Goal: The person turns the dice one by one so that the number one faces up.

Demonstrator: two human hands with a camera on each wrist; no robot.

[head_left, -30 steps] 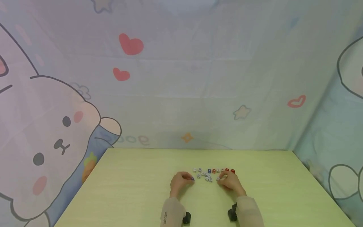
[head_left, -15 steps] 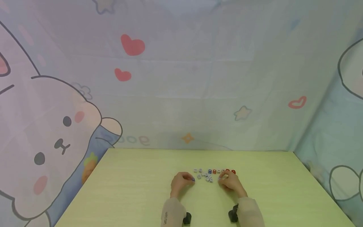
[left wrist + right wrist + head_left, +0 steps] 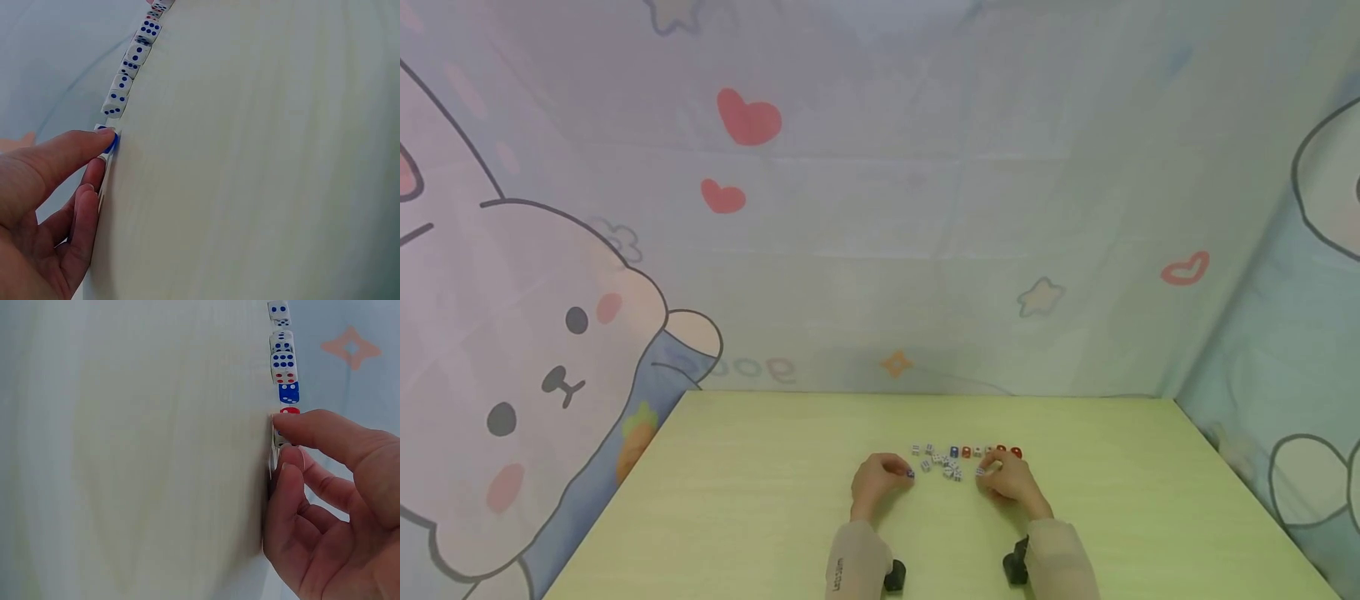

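Note:
My left hand (image 3: 874,482) rests on the table at the left of a group of dice, pinching a white die (image 3: 114,147) with a large blue spot between thumb and fingers. Opposite it, my right hand (image 3: 1011,478) pinches a small white die (image 3: 980,472) at its fingertips; the thumb partly covers that die in the right wrist view. Between the hands lie several loose white dice (image 3: 947,467) with blue pips. Behind the right hand runs a row with a blue die (image 3: 954,452), an orange-red die (image 3: 966,452), a white die (image 3: 977,452) and red dice (image 3: 1017,453).
The pale yellow-green table (image 3: 760,483) ends at a printed cloth backdrop (image 3: 880,250). Two more white dice (image 3: 915,450) sit beyond the left hand. Black wrist mounts (image 3: 1017,562) stick out by the sleeves, low over the tabletop.
The die at my right fingertips has turned and sits slightly further into the pinch. My left hand and the dice on the table stay in place.

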